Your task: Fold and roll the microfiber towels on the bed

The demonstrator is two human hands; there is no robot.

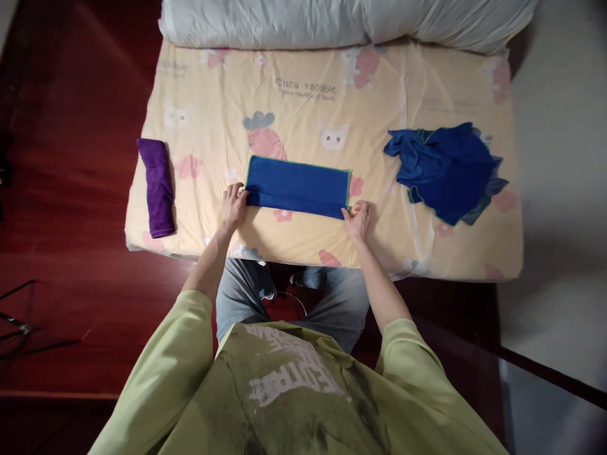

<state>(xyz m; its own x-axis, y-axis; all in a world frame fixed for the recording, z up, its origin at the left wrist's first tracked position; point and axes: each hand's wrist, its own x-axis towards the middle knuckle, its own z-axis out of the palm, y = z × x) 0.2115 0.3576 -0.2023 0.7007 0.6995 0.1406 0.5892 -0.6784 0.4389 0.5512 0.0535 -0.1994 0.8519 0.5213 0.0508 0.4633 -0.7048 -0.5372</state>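
Note:
A blue cloth with a green edge (298, 185) lies folded into a long flat rectangle on the yellow patterned bed sheet (294, 120). My left hand (232, 205) pinches its near left corner. My right hand (357, 218) pinches its near right corner. Both hands rest on the sheet at the cloth's near edge.
A rolled purple cloth (157, 186) lies at the bed's left edge. A crumpled heap of blue cloths (448, 169) sits on the right of the bed. A grey-white duvet (341, 22) is bunched along the far end. Dark red wooden floor lies to the left.

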